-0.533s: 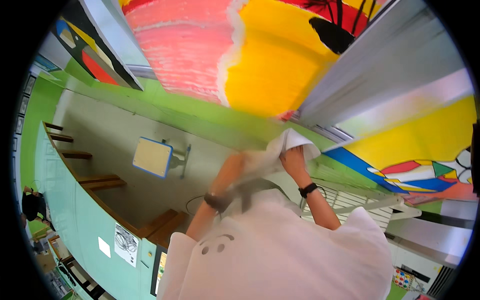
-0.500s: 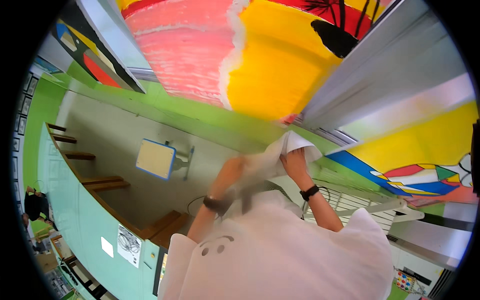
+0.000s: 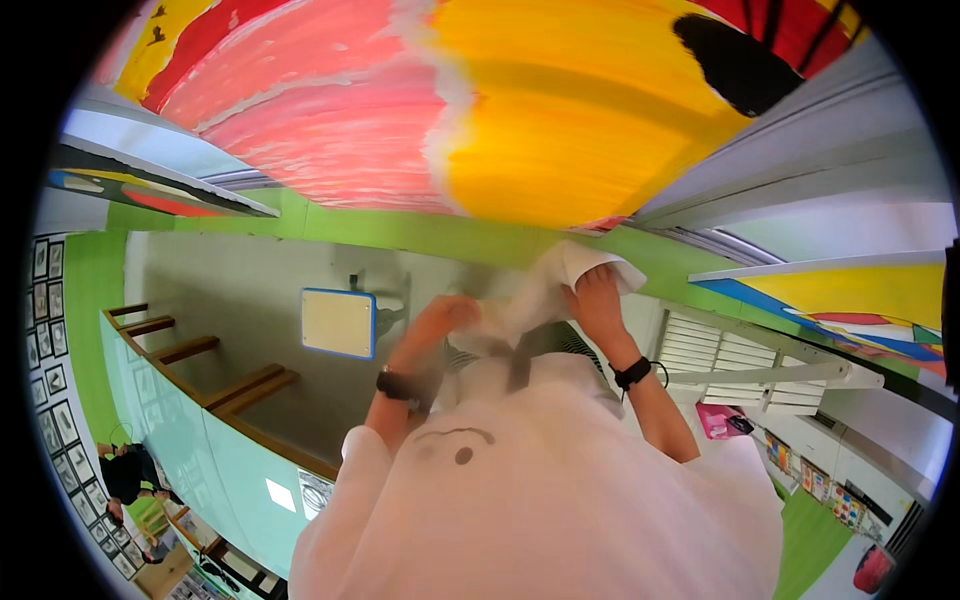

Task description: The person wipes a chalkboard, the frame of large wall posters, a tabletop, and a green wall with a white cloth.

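White cloth (image 3: 540, 288) in right hand (image 3: 598, 297), blurred left hand (image 3: 447, 318) beside it, pink and yellow painting (image 3: 560, 110) ahead

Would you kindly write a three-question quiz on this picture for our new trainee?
1. Multiple choice: what colour is the rim of the cream rectangular panel? a) red b) blue c) green
2. True or false: in the picture, that panel lies to the left of the left hand.
3. Fill in: the flared end of the white sheet is at the ____ hand.

Key: 1. b; 2. true; 3. right.
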